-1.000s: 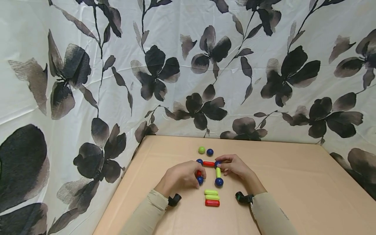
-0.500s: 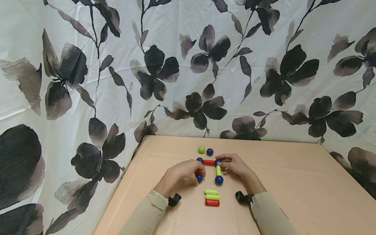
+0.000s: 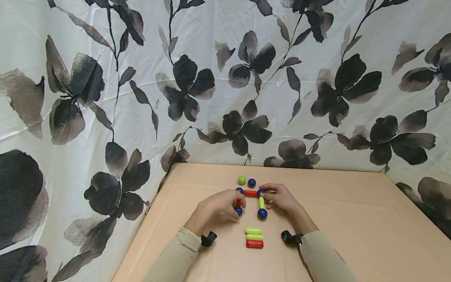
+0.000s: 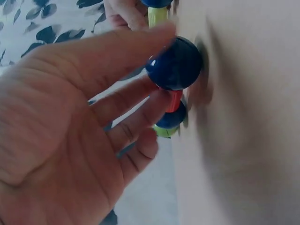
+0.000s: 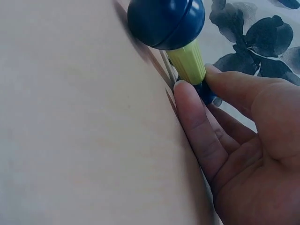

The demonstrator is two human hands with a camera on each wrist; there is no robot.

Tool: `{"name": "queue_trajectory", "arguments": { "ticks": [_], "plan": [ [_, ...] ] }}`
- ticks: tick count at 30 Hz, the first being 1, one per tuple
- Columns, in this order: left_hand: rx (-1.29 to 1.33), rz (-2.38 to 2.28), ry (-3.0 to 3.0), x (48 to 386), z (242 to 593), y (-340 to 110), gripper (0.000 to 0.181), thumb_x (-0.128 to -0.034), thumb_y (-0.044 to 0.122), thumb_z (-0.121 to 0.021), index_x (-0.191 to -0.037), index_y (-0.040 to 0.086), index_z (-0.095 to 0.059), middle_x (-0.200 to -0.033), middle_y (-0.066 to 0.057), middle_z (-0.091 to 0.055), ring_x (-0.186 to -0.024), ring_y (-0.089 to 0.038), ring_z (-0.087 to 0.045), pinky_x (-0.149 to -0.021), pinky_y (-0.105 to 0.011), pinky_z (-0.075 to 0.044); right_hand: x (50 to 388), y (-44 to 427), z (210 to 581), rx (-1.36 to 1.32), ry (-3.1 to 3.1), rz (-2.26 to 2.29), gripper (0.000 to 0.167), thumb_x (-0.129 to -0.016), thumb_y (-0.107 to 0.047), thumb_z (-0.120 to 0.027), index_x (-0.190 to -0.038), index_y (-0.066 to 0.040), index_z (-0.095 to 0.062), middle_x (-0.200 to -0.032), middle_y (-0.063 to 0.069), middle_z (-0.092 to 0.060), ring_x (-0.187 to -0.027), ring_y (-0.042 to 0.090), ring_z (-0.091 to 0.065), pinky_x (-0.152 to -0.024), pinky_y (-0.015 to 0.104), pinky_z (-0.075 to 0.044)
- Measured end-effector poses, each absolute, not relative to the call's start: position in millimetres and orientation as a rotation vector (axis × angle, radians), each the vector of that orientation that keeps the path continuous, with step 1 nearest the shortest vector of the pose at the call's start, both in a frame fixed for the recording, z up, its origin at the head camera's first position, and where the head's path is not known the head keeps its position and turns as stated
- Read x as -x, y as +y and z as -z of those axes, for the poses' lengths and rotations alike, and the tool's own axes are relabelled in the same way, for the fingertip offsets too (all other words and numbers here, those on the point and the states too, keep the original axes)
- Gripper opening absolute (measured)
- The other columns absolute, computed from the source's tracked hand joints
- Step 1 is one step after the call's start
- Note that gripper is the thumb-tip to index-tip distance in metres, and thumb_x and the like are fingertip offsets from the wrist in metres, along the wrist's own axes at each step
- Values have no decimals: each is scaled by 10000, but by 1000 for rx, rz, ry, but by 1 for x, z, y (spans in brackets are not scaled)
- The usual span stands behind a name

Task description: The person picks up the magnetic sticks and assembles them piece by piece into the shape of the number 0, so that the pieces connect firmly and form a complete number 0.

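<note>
Blue balls and rods form a three-sided frame on the table. My left hand (image 3: 219,207) (image 4: 70,117) pinches its left side, a red rod (image 3: 238,202) (image 4: 174,101) with a blue ball (image 3: 238,211) (image 4: 175,63) at the near end. A red rod (image 3: 250,193) runs across the far side between two blue balls. At the far right corner my right hand (image 3: 285,200) (image 5: 253,140) grips the blue ball (image 3: 260,193) and the yellow-green rod (image 3: 261,203) (image 5: 188,61) beside it. That rod's near end carries another blue ball (image 3: 262,214) (image 5: 166,21).
Behind the frame lie a green ball (image 3: 241,180) and a loose blue ball (image 3: 251,183). Nearer me, two yellow-green rods (image 3: 253,234) and a red rod (image 3: 255,244) lie side by side on the table (image 3: 352,219). A floral cloth (image 3: 282,98) hangs behind the table.
Both hands and the frame between them have shifted slightly away from me, toward the two loose balls. The grasps look the same.
</note>
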State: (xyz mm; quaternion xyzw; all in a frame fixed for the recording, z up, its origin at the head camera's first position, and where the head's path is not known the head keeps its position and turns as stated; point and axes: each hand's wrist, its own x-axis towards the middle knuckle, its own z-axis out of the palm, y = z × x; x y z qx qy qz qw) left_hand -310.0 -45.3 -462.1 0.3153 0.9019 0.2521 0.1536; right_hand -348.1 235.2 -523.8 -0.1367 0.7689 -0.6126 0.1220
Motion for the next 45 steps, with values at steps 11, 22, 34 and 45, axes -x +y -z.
{"name": "queue_trajectory", "arguments": {
  "ticks": [11, 22, 34, 45],
  "plan": [
    [-703, -1302, 2800, 345, 503, -47, 312, -1037, 236, -660, -1330, 128, -682, -1313, -79, -644, -1084, -221, -617, -927, -399, -532, 349, 231, 524, 353, 2297, 1779, 391, -1002, -55, -675, -1378, 35, -617, -1113, 154, -657, -772, 174, -649, -620, 321, -618],
    [-662, -1529, 2686, 355, 525, -47, 314, -1030, 274, -674, -1293, 112, -727, -1240, -9, -737, -1121, -187, -644, -1015, -406, -513, 338, 237, 496, 404, 2622, 1569, 326, -984, -151, -725, -1275, -10, -686, -1123, 161, -683, -780, 241, -642, -608, 327, -589],
    [-646, -1537, 2685, 355, 525, -49, 310, -1032, 268, -670, -1293, 110, -721, -1219, -12, -740, -1082, -175, -646, -1010, -406, -510, 297, 206, 456, 989, 2275, 1003, 211, -927, -110, -778, -1125, -37, -756, -960, 31, -765, -822, 154, -692, -771, 304, -602],
    [-631, -1546, 2682, 356, 526, -51, 298, -1022, 285, -683, -1274, 133, -734, -1173, 6, -750, -1048, -154, -654, -963, -366, -513, 272, 164, 458, 957, 2439, 597, 156, -871, -57, -796, -906, -199, -742, -797, -95, -660, -681, 49, -552, -666, 223, -505]
  ]
}}
